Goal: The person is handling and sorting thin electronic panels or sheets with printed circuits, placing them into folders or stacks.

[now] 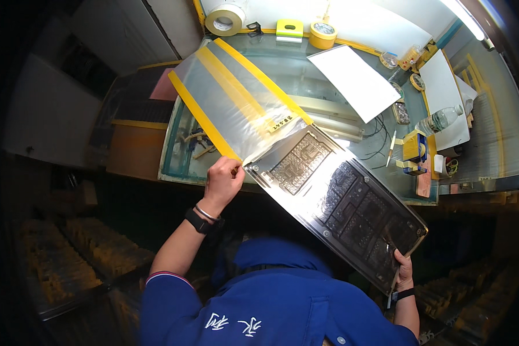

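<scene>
A long metal plate point(308, 199) with dark circuit-like patterns is held at a slant, and light glares off its middle. Its upper-left end meets a clear plastic sleeve point(236, 95) edged with yellow tape, which lies over the table; whether the plate's end sits inside is hard to make out. My left hand point(224, 180) is closed, pinching the sleeve's near corner beside the plate's edge. With my right hand point(405, 270) I grip the plate's lower-right end, the thumb on its face and the other fingers mostly hidden.
A glass-topped table point(181, 155) spans the front. A white sheet point(357, 81), a tape roll point(224, 21), a yellow tape roll point(323, 36), a green hole punch point(289, 29), a plastic bottle point(439, 120) and a tape dispenser point(414, 149) are on it. A lit tube point(464, 17) hangs at upper right.
</scene>
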`<state>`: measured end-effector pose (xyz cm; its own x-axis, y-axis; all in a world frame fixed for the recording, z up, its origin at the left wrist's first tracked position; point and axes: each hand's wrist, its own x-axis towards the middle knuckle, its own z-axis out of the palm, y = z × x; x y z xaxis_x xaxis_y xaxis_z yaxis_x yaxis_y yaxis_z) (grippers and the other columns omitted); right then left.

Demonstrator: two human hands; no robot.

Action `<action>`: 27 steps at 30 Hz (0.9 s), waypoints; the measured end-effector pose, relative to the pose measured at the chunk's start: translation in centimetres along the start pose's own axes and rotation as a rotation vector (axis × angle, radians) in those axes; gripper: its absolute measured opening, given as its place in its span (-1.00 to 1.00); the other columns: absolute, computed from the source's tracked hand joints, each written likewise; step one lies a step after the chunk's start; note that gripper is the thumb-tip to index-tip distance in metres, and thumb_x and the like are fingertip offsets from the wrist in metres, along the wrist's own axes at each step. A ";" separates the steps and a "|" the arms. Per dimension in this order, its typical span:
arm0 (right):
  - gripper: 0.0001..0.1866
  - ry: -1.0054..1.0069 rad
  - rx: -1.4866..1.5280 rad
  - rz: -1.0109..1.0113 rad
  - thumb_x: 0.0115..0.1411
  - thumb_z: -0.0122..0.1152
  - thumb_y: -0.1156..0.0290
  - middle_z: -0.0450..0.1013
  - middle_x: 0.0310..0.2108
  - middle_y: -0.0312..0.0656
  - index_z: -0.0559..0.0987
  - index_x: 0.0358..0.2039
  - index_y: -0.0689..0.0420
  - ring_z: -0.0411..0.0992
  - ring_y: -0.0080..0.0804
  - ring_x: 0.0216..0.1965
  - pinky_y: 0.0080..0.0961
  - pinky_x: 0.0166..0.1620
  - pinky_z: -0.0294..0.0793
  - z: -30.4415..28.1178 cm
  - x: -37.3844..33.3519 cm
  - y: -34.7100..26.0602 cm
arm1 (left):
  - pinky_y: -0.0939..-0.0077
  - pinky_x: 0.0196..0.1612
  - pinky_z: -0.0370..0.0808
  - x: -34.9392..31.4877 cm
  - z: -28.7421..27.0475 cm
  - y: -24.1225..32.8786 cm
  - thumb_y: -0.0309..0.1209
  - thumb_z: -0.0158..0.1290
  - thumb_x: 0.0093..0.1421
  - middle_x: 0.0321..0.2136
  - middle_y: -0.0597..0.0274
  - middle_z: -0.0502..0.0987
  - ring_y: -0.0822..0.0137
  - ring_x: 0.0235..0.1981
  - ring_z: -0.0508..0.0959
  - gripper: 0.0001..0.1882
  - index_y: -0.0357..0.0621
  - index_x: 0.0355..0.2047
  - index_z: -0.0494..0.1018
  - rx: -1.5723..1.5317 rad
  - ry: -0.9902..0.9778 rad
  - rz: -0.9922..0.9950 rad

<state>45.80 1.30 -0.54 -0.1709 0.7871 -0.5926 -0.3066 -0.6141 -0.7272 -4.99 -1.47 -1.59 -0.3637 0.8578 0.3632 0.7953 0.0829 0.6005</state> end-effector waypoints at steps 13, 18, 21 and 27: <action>-0.49 -0.108 -0.065 -0.002 -0.04 0.15 0.54 0.37 -0.16 -0.17 0.29 -0.02 0.18 0.39 -0.30 -0.17 -0.36 -0.10 0.42 5.3 1.9 -0.9 | 0.24 -0.38 0.37 2.0 1.9 0.9 -0.47 0.01 -0.19 -0.50 0.04 0.30 0.07 -0.38 0.38 -0.78 -0.21 -0.46 0.28 0.257 -0.269 0.162; -0.49 -0.132 -0.069 -0.023 -0.05 0.16 0.54 0.37 -0.17 -0.16 0.30 -0.03 0.19 0.40 -0.30 -0.19 -0.36 -0.11 0.43 7.3 3.5 -1.4 | 0.17 -0.32 0.39 4.6 1.3 -0.9 -0.34 0.03 -0.21 -0.41 -0.04 0.31 0.01 -0.33 0.38 -0.65 -0.24 -0.39 0.29 0.289 -0.273 0.082; -0.50 -0.167 -0.084 0.006 -0.05 0.16 0.54 0.38 -0.18 -0.17 0.31 -0.03 0.19 0.40 -0.30 -0.19 -0.35 -0.12 0.43 7.7 4.4 -1.8 | 0.20 -0.32 0.43 5.1 1.3 -2.5 -0.39 0.02 -0.21 -0.43 -0.04 0.33 0.03 -0.36 0.41 -0.74 -0.22 -0.46 0.34 0.440 -0.340 0.076; -0.52 -0.203 -0.092 -0.020 -0.03 0.14 0.55 0.39 -0.20 -0.17 0.32 -0.04 0.20 0.41 -0.31 -0.21 -0.37 -0.14 0.44 8.7 6.9 -2.2 | 0.33 -0.40 0.46 7.0 1.0 -3.4 -0.46 0.01 -0.19 -0.57 0.09 0.36 0.12 -0.48 0.45 -0.89 -0.22 -0.61 0.36 0.405 -0.269 0.175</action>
<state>37.17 8.54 -0.04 -0.3534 0.7888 -0.5029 -0.2262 -0.5937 -0.7722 -9.77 4.78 -1.75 -0.1129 0.9722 0.2051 0.9765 0.0705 0.2036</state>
